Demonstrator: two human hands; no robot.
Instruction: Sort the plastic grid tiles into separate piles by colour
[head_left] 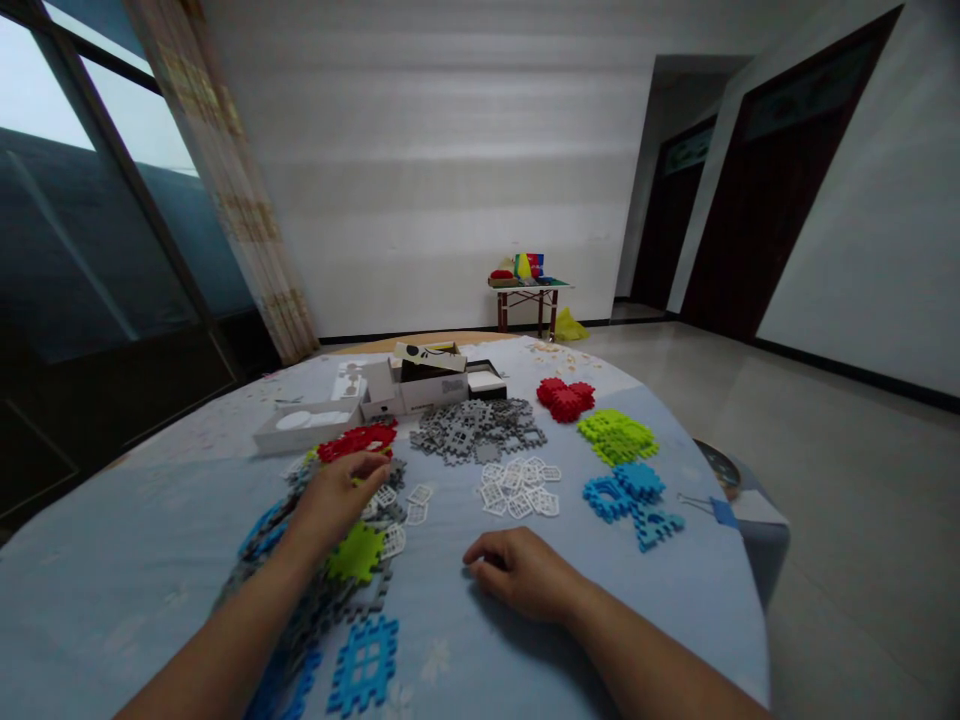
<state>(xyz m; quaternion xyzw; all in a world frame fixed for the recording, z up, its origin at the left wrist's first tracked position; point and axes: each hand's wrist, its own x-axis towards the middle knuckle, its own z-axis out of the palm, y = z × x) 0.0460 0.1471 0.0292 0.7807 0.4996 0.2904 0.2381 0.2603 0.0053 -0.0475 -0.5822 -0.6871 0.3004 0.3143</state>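
My left hand [345,492] hangs over a mixed heap of interlocking plastic pieces, its thumb and fingers curled closely together. Whether a piece is between them is hidden. Just beyond it lie red toothed pieces [358,441], and below the wrist a lime-green piece [356,553] tops grey ones. Small white window-like pieces [418,495] lie right of the hand. My right hand [521,572] is low over the cloth with fingers loosely closed and nothing visible in them. Ahead of it is a group of white lattice pieces [517,487]. A blue window panel [365,662] lies near me.
A grey pile [476,430] sits mid-table, with open boxes [424,385] behind. Down the right side are red pieces [565,398], green pieces [617,437] and blue pieces [622,493]. The round table's cloth [705,610] curves away at right, beside a stool [761,525].
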